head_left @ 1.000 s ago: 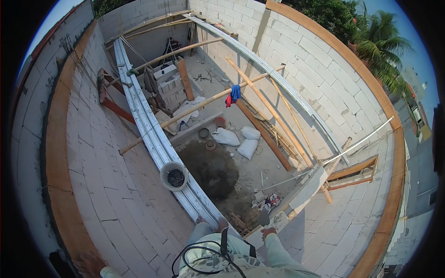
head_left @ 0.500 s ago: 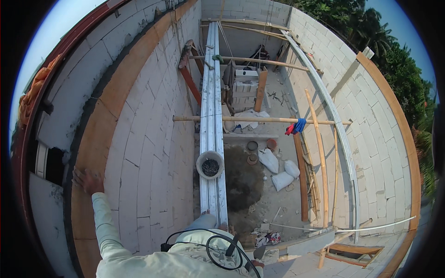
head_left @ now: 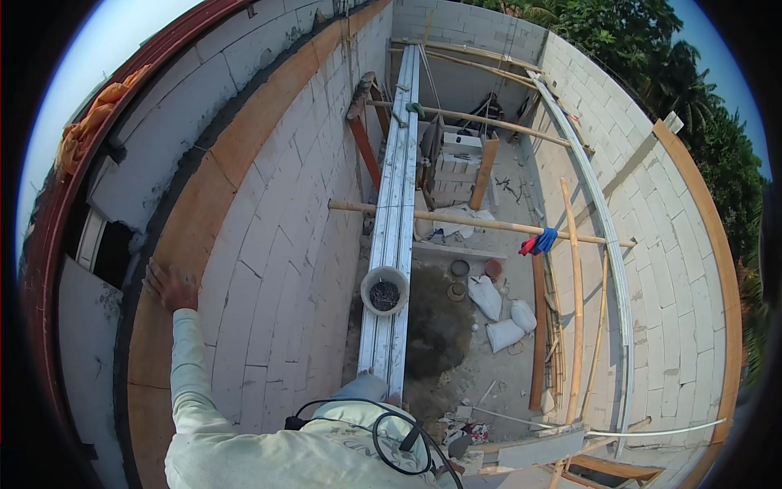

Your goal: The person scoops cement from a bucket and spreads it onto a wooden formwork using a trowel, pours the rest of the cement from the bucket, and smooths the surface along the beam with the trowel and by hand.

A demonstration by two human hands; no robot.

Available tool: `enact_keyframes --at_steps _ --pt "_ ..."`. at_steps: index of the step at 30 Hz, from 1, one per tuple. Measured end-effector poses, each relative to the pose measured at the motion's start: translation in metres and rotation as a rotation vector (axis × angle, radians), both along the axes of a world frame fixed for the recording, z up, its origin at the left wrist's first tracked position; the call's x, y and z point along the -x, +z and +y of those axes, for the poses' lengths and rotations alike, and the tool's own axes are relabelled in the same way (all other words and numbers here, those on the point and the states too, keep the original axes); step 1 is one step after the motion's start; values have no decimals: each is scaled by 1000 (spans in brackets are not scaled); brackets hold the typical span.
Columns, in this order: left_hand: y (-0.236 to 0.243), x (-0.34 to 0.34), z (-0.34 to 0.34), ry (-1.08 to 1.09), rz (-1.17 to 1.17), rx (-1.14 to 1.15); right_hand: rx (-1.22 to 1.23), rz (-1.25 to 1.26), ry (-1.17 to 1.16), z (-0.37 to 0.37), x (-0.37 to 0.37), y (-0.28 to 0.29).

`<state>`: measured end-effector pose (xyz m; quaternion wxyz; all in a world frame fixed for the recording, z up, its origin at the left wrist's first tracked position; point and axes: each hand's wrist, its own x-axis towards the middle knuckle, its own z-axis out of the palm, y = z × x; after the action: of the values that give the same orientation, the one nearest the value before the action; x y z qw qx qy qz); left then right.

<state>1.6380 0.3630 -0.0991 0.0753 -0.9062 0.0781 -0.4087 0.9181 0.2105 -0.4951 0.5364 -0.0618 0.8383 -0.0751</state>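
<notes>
My left hand (head_left: pixel 171 287) lies with fingers spread on the orange-brown board (head_left: pixel 175 253) along the top of the left block wall. Low in the picture, my right hand (head_left: pixel 450 469) is mostly hidden behind my shirt and a black cable. Beside it shows the grey blade of what looks like a trowel (head_left: pixel 460 446), which the hand appears to grip. A round pale bucket (head_left: pixel 366 295) holding small dark pieces, perhaps nails or screws, stands on long silvery metal planks (head_left: pixel 397 183). My bare foot (head_left: pixel 366 373) rests on the planks behind the bucket.
Bamboo poles (head_left: pixel 481 222) cross the room, one with a blue and red cloth (head_left: pixel 540 240). Far below on the floor lie white sacks (head_left: pixel 507 334) and small pots (head_left: pixel 456 291). Block walls (head_left: pixel 668 269) surround the drop. A dark gap (head_left: pixel 112 253) opens left of the board.
My view has turned slightly left, so the planks, bucket and room sit further right. The left hand stays flat on the board, and the right hand stays low beside the blade.
</notes>
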Motion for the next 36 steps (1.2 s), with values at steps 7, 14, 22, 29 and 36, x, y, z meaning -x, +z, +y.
enact_keyframes --at_steps 7,14,22,29,36 --pt "6 4 -5 25 3 5 33 -48 -23 5 3 -13" --pt "10 4 -5 11 9 -2 -1 -67 39 -8 7 -14" --pt "15 1 -7 -42 31 26 141 -107 110 12 26 -77" --pt "13 5 3 -41 -17 9 -118 462 1982 -14 -10 -1" --pt "11 1 1 -81 -38 13 -169 412 1876 -36 -18 -10"
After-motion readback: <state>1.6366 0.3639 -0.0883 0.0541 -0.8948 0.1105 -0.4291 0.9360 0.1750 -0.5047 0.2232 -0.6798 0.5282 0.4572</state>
